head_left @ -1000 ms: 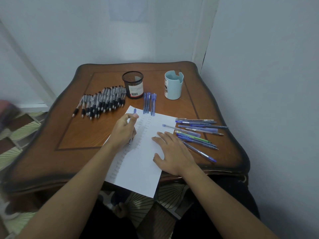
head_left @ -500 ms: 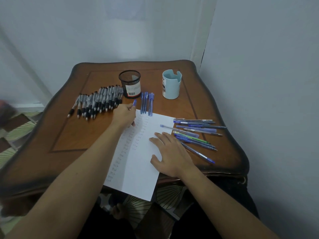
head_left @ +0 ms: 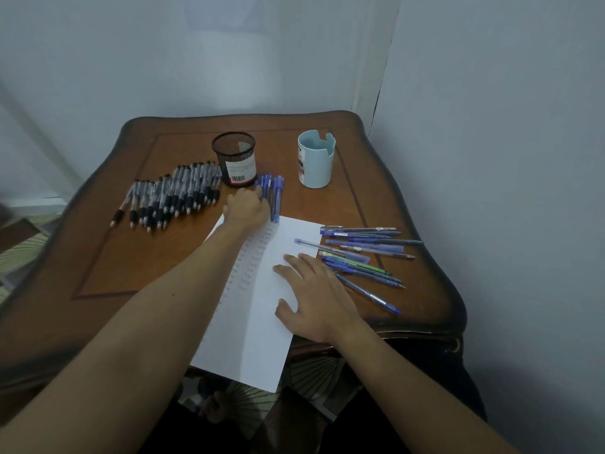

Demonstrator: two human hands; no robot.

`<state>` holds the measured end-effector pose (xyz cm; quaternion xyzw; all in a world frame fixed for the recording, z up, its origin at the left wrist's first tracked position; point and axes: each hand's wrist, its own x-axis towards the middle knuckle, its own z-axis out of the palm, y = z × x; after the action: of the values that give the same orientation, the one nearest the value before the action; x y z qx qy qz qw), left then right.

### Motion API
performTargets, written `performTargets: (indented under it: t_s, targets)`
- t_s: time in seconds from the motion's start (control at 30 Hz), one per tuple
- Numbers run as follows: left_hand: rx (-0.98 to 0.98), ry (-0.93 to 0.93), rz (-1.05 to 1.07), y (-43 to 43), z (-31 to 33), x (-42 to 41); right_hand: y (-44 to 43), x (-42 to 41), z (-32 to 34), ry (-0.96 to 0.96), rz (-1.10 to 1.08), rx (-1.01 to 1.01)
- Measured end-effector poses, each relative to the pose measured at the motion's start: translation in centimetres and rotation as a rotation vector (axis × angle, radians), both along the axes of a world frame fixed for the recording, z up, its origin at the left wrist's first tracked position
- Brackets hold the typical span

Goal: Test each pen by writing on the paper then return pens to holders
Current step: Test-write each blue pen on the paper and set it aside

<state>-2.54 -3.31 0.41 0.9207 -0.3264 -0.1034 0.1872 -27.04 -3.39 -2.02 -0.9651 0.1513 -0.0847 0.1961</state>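
Dark brown wooden table (head_left: pixel 131 257) with a wavy, darker rim and an inlaid border line, set in a corner between a plain pale far wall (head_left: pixel 196 60) and a plain pale right wall (head_left: pixel 507 158). Light vertical strip (head_left: pixel 365 60) at that corner. Fan-patterned floor tiles (head_left: pixel 23 244) at left and beneath the near edge, in dim bluish light.

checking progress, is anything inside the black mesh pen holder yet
No pens rise above the rim of the black mesh pen holder, and its inner far wall shows bare. Its floor is hidden behind the front wall and label.
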Motion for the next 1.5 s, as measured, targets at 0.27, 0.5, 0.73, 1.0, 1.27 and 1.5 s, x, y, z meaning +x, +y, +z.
performTargets:
  t_s: [0.27,0.5,0.73,1.0,1.27,1.5]
  targets:
    - [-0.164,-0.023,-0.024,3.6,1.0,-2.6,0.0,0.0,0.1,0.015,0.006,0.017]
    - [0.007,-0.152,-0.076,9.6,-1.4,-5.7,0.1,0.0,0.1,0.013,0.004,-0.001]
    - [0.072,-0.210,-0.147,11.3,-2.7,-6.7,0.2,-0.1,0.3,0.018,-0.006,-0.015]
    - [0.076,-0.200,-0.154,11.4,-2.7,-7.0,-0.1,-0.6,0.7,-0.015,0.033,0.013]
    - [0.063,-0.203,-0.155,11.4,-2.7,-7.0,-2.1,-0.3,0.8,0.025,-0.592,-0.080]
    - [0.054,-0.216,-0.147,11.4,-2.9,-6.9,-6.1,-0.4,0.5,0.112,-0.418,-0.132]
